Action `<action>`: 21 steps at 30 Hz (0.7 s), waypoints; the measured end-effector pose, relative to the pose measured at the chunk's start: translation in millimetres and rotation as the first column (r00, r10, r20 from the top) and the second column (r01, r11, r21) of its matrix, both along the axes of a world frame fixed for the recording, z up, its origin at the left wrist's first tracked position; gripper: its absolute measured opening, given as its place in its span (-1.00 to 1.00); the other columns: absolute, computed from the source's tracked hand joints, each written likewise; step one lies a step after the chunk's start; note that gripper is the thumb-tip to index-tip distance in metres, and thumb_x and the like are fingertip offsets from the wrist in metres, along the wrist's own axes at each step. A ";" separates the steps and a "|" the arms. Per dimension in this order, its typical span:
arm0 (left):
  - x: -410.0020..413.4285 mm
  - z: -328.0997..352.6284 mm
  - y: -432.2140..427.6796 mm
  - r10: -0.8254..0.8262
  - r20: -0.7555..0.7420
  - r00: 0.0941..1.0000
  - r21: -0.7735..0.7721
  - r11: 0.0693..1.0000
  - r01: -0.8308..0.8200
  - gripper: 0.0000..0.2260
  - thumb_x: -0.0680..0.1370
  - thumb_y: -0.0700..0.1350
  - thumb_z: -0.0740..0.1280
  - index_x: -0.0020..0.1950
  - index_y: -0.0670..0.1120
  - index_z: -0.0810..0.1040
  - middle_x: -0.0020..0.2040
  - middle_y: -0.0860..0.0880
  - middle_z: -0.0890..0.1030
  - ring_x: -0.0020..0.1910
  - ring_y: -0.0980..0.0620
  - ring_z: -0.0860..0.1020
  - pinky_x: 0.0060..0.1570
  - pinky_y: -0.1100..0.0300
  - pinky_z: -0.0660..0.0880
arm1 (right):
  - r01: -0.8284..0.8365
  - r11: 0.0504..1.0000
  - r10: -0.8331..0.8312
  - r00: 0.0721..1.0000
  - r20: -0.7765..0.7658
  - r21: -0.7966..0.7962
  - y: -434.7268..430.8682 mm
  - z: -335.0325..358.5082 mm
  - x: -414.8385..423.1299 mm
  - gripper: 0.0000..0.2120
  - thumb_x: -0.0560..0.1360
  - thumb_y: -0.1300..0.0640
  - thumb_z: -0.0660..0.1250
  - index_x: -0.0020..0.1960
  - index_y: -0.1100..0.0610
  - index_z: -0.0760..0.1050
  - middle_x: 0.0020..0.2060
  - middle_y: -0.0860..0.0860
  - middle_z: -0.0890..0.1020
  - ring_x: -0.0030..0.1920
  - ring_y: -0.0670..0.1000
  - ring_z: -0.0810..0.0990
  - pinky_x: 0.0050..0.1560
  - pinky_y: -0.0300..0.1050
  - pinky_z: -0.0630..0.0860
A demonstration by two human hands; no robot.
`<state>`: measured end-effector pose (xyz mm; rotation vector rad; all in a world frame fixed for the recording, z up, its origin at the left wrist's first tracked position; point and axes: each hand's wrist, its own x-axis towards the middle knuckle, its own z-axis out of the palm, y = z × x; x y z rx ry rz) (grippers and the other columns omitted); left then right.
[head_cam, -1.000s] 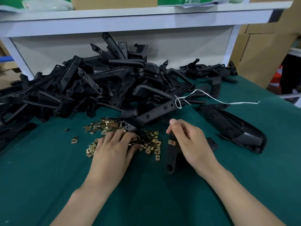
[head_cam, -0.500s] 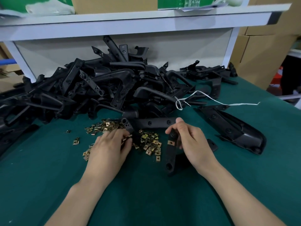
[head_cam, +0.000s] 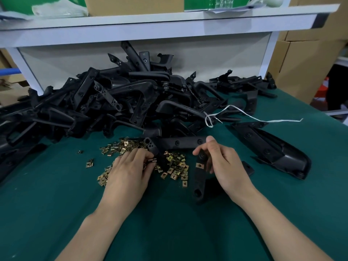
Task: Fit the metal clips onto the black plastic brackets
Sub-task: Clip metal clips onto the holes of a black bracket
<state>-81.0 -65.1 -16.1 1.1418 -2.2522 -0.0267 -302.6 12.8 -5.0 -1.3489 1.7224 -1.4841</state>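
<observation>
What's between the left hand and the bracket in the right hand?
Head view: between the left hand and the bracket in the right hand lies a heap of metal clips on the green cloth, with one end of a second bracket poking into it.

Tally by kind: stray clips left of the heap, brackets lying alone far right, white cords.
Stray clips: 2
Lone bracket: 1
White cord: 1
Total: 4
</observation>
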 end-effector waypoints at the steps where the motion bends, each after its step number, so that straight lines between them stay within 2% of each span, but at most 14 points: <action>1: -0.2 -0.1 0.3 0.006 -0.013 1.000 0.000 1.000 -0.006 -0.88 0.58 -0.04 0.38 0.06 -0.04 0.55 -0.06 0.09 0.60 -0.08 0.00 0.55 -0.03 0.05 0.45 | 0.001 1.000 -0.001 1.000 -0.001 0.001 0.0 0.0 0.0 -0.47 0.64 -0.32 0.01 -0.13 -0.09 0.66 -0.33 0.00 0.62 -0.38 -0.17 0.53 -0.20 -0.17 0.42; 4: -1.9 -0.2 1.6 0.041 -0.060 0.997 -0.002 0.999 -0.041 -0.88 0.56 -0.01 0.41 0.00 -0.02 0.54 -0.14 0.10 0.60 -0.16 0.02 0.51 -0.11 0.06 0.45 | 0.001 1.000 -0.001 1.000 0.005 0.003 -0.1 0.4 0.2 -0.46 0.64 -0.31 0.01 -0.13 -0.08 0.66 -0.32 -0.04 0.63 -0.38 -0.16 0.53 -0.20 -0.16 0.42; 8: -3.8 0.8 4.1 0.059 -0.077 0.995 -0.058 0.996 -0.064 -0.82 0.51 0.07 0.43 -0.09 -0.01 0.54 -0.26 0.17 0.50 -0.25 0.16 0.28 -0.21 0.15 0.37 | 0.005 1.000 -0.005 1.000 -0.001 0.001 -0.4 0.8 0.4 -0.47 0.65 -0.30 0.00 -0.13 -0.10 0.65 -0.31 -0.13 0.63 -0.39 -0.17 0.53 -0.22 -0.23 0.41; 10: -4.2 2.3 4.5 0.045 -0.091 0.995 -0.068 0.996 -0.051 -0.77 0.51 0.15 0.36 -0.12 0.00 0.53 -0.29 0.20 0.43 -0.27 0.16 0.27 -0.22 0.15 0.37 | 0.007 1.000 -0.007 1.000 -0.002 0.001 0.0 1.0 0.5 -0.47 0.65 -0.31 0.00 -0.14 -0.11 0.65 -0.34 -0.16 0.62 -0.40 -0.17 0.52 -0.26 -0.30 0.40; 14: -3.7 4.9 5.0 0.038 -0.119 0.992 -0.030 0.999 -0.042 -0.67 0.47 0.26 0.29 -0.15 0.00 0.52 -0.31 0.15 0.44 -0.28 0.14 0.29 -0.22 0.13 0.38 | 0.001 1.000 -0.001 1.000 -0.006 0.002 0.3 1.5 1.0 -0.48 0.65 -0.29 0.00 -0.15 -0.11 0.65 -0.35 -0.19 0.61 -0.40 -0.17 0.52 -0.26 -0.33 0.41; 17: -3.7 6.3 6.5 0.062 -0.124 0.990 -0.036 0.997 -0.067 -0.66 0.46 0.27 0.32 -0.17 0.00 0.50 -0.33 0.15 0.41 -0.29 0.15 0.26 -0.20 0.13 0.37 | 0.002 1.000 -0.002 1.000 -0.009 -0.001 0.4 1.7 1.0 -0.48 0.66 -0.29 0.00 -0.15 -0.11 0.65 -0.37 -0.22 0.60 -0.41 -0.17 0.51 -0.26 -0.36 0.41; 21: -3.5 8.0 7.2 0.086 -0.164 0.983 -0.034 0.995 -0.093 -0.69 0.50 0.22 0.33 -0.12 -0.03 0.54 -0.30 0.14 0.44 -0.24 0.14 0.29 -0.16 0.08 0.42 | -0.002 1.000 0.003 1.000 -0.012 0.005 -0.1 0.5 0.7 -0.47 0.65 -0.31 -0.01 -0.13 -0.11 0.65 -0.39 -0.16 0.60 -0.41 -0.18 0.52 -0.23 -0.26 0.39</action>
